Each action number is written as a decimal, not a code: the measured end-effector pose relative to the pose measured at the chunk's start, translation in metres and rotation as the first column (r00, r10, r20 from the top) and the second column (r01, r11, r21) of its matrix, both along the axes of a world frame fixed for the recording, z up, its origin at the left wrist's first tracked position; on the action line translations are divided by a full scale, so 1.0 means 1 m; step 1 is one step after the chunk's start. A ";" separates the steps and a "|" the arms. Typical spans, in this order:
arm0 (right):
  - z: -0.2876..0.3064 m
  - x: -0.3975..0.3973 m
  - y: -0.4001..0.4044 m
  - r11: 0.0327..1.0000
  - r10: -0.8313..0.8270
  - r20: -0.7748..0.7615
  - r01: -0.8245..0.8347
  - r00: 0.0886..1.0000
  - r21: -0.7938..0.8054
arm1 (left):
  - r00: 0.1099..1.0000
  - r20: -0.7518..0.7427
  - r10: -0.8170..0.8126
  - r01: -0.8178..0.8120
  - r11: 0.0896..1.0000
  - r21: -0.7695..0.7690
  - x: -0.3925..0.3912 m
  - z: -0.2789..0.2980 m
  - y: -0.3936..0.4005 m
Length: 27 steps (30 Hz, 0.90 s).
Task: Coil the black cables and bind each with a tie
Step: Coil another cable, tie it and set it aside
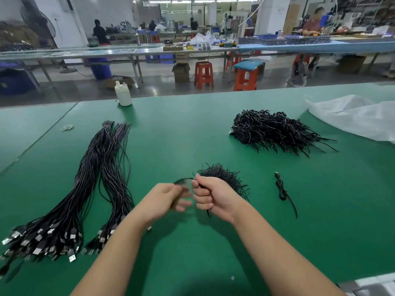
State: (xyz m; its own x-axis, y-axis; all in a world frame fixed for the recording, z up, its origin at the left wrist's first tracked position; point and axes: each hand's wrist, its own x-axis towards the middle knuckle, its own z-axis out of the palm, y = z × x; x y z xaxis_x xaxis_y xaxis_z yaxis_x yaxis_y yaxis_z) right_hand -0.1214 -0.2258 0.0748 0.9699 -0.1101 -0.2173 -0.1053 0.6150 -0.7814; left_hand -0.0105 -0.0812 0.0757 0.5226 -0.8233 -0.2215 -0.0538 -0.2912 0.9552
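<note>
While both hands (188, 197) grip it, the black cable (184, 179) arcs between them above the table (192, 129).

A factory assembly hall: beyond the fingers (199, 184), long green workbenches (192, 129) heaped with bundled cables (100, 167), orange stools (203, 74), seated workers (313, 23) behind.

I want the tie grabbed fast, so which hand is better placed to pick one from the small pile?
Probably the right hand: the tie pile lies just beyond it, though it grips the cable.
</note>
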 end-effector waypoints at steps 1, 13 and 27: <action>0.000 -0.001 0.002 0.999 0.001 0.003 -0.001 1.000 -0.036 | 0.985 -0.140 0.097 -0.118 0.982 -0.148 -0.001 -0.005 -0.004; -0.034 -0.011 0.008 0.985 0.112 -0.118 -0.095 0.987 0.142 | 0.832 -0.555 -0.016 -0.276 0.855 -0.438 -0.002 0.005 -0.005; -0.009 -0.009 0.007 0.924 -0.004 -0.117 -0.041 0.993 -0.381 | 0.995 0.034 -0.091 0.090 0.995 0.031 -0.008 -0.019 0.000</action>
State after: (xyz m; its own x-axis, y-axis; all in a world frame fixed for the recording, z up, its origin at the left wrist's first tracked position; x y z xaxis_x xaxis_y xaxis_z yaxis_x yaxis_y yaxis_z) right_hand -0.1301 -0.2184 0.0660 0.9439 -0.1888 -0.2708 -0.2154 0.2693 -0.9387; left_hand -0.0188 -0.0812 0.0568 0.4541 -0.8610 -0.2290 -0.1150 -0.3115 0.9433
